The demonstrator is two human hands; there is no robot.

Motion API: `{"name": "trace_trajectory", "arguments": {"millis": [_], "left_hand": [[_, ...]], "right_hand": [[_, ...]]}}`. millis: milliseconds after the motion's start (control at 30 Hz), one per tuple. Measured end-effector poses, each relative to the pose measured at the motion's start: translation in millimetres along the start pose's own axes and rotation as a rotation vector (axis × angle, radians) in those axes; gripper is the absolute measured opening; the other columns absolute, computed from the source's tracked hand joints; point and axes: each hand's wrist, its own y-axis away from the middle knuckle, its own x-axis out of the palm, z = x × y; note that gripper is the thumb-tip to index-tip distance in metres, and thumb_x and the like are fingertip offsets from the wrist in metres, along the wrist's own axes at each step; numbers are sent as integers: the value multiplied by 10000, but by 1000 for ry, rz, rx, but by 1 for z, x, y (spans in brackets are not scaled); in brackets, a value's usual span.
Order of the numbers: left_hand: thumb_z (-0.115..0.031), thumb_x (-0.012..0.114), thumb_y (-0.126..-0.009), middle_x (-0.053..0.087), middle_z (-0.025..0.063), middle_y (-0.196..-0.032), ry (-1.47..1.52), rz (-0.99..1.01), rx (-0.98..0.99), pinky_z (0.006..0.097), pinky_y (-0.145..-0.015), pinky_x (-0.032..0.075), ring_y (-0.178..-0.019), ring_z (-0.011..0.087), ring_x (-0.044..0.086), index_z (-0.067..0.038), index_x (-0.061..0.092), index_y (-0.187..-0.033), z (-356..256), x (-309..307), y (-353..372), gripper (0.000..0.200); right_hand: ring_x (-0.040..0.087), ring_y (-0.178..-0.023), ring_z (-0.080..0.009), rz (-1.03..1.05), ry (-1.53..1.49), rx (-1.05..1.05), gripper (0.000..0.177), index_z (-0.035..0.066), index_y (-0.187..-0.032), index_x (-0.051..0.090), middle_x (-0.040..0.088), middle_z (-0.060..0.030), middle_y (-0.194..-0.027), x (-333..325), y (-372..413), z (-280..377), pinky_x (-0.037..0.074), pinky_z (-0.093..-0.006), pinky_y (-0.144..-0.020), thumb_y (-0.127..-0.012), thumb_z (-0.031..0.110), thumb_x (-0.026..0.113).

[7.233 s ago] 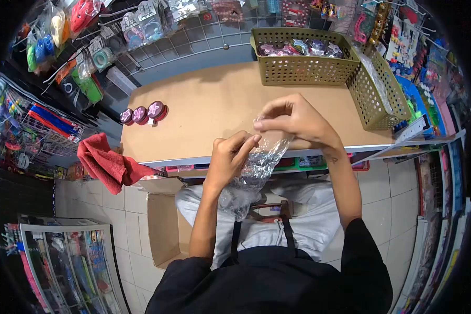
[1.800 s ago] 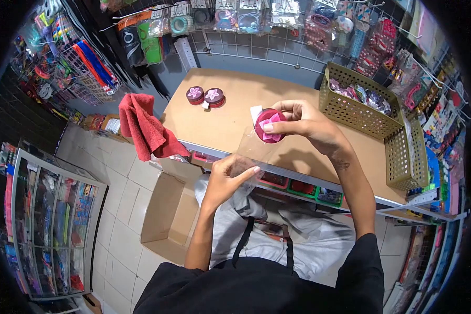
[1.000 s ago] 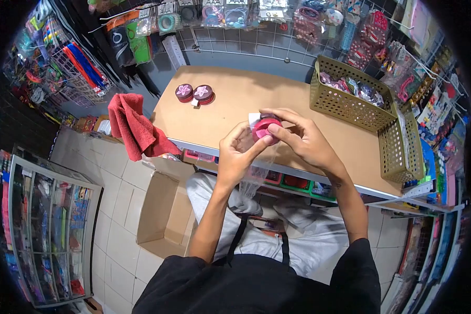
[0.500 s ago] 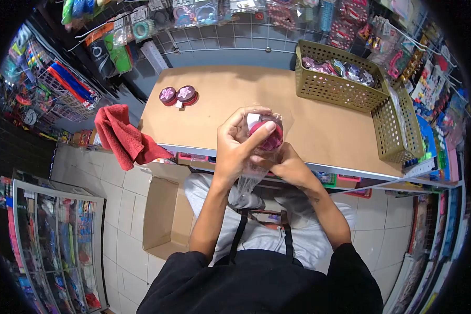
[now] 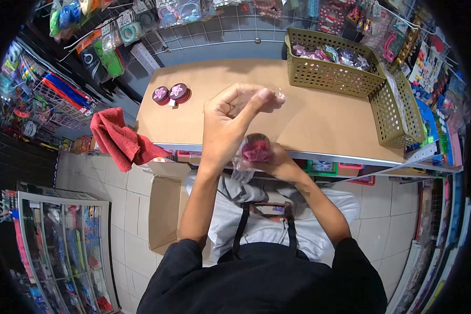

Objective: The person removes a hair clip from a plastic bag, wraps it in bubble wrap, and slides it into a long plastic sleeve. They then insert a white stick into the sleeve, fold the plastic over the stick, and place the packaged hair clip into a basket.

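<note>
Sitting in the right hand (image 5: 282,165), at the counter's (image 5: 319,120) near edge: one round case (image 5: 257,150), dark pink, blurred, apparently inside a clear bag (image 5: 242,170) crumpling out toward seven o'clock. Right grip: closed around the bagged case. Left hand (image 5: 224,124): off the case, which it clasped half a second ago; now raised toward eleven o'clock, thumb near curled fingertips. Left grip: cannot tell whether the glint there is held plastic. Meaning, as judged: support of this piece has passed to one hand. Ten o'clock, on the counter: two matching cases (image 5: 179,93), side by side; earlier, three. One o'clock: green basket (image 5: 335,78), small packets within. Nine o'clock: red cloth (image 5: 120,141), at the counter's left end.
</note>
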Motion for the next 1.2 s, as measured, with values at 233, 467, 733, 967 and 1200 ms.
{"name": "trace_trajectory", "arguments": {"millis": [233, 467, 733, 967, 1200], "left_hand": [[-30, 653, -898, 712, 149, -917, -42, 34, -101, 309, -819, 563, -858, 185, 695, 59, 649, -981, 18, -6, 8, 122], [-69, 634, -920, 713, 158, -912, -49, -48, 11, 303, -807, 561, -864, 190, 697, 62, 651, -989, 5, -1, 2, 149], [-48, 657, -896, 710, 147, -927, -130, 64, -120, 304, -824, 554, -882, 185, 692, 63, 655, -998, 28, -3, 13, 151], [-94, 677, -890, 702, 119, -1003, -170, 25, -93, 295, -841, 529, -911, 171, 673, 41, 657, -1068, 28, -7, 21, 224], [-78, 685, -888, 697, 46, -824, -237, -57, -352, 219, -677, 497, -740, 72, 617, 31, 705, -952, 55, -14, 50, 129]], "right_hand": [[630, -972, -144, -5, -73, -5, 420, 12, -1194, 570, 670, -56, -1043, -15, 6, 9, 503, -299, -885, -825, 96, 753], [603, -974, -124, 24, 76, 4, 433, 34, -1134, 595, 657, -39, -1034, -10, 16, 8, 474, -295, -916, -777, 155, 808], [594, -971, -119, -62, 41, 6, 440, 9, -1148, 575, 630, -42, -1062, -14, 22, 20, 468, -274, -910, -782, 121, 792], [589, -1007, -121, -192, -47, 67, 495, -18, -1195, 555, 619, -52, -1112, -13, 28, 21, 478, -290, -907, -795, 146, 797], [616, -926, -119, -385, 359, -123, 444, -21, -1154, 588, 640, -76, -1067, -14, 37, 43, 505, -270, -827, -836, 234, 766]]}}
